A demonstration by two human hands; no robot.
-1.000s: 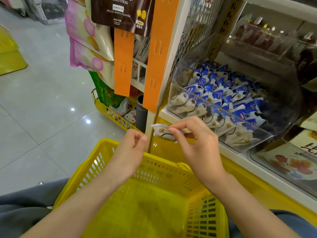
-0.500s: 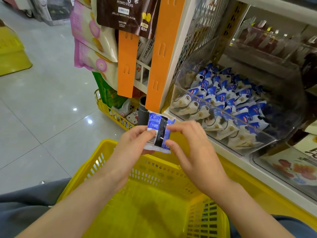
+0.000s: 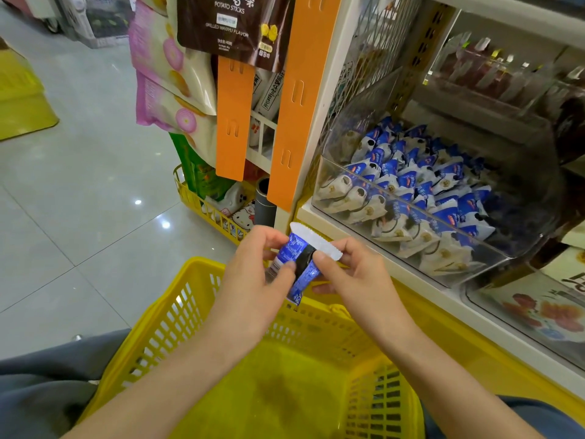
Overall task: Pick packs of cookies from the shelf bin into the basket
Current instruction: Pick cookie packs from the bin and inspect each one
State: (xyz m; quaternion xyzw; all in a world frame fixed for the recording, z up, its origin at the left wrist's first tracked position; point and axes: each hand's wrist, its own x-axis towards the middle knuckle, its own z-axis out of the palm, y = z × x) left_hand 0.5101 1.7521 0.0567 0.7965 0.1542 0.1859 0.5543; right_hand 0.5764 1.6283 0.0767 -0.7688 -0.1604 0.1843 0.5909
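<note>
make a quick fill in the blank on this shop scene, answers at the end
1. The left hand and right hand together hold one cookie pack with a mostly ____ wrapper.
2. The basket under the hands is ____.
3. The two hanging strips left of the shelf bin are ____.
4. The dark bag hanging above reads "potato ____".

Answers: blue; yellow; orange; sticks
</note>
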